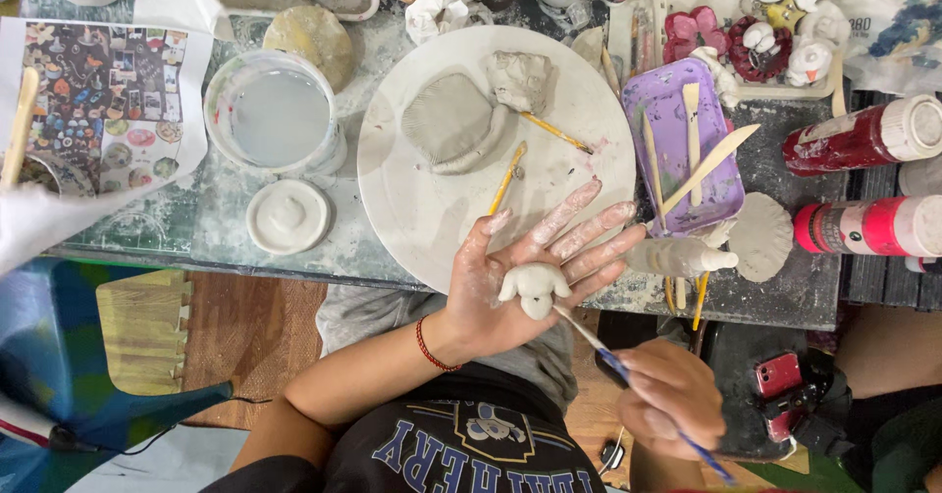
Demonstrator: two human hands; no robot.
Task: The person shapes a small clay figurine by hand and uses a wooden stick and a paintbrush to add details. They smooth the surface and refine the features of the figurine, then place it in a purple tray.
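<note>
Left hand [520, 272] is held palm up, fingers spread wide and coated in pale clay slip, over the near edge of the tabletop [196, 228]. A small clay figure [533, 287] is cradled loose on the open palm, not gripped. A red bracelet [430, 346] is worn on the left wrist.

Right hand [667, 395] is closed around a thin blue-handled brush [613, 361]; the brush tip is touched to the lower side of the figure.

Just beyond the left fingertips a large white round board [442, 208] is seen. On it are laid a flat ribbed clay shell shape [449, 120], a rougher clay lump [520, 79] touching it, and two yellow-handled tools [507, 179].

Left of the board, a tub of cloudy water [278, 115] is set, with a small white lid [287, 216] just in front of it. A printed sheet of small pictures [98, 86] is spread at the far left.

Right of the board, a purple tray [677, 110] is noted holding wooden modelling sticks [705, 164]. A white glue bottle [682, 256] is laid on its side near the left fingertips, next to a round clay disc [763, 238]. Two red paint bottles [863, 184] are laid at the right edge. Small painted clay figures [775, 37] are grouped at top right.
</note>
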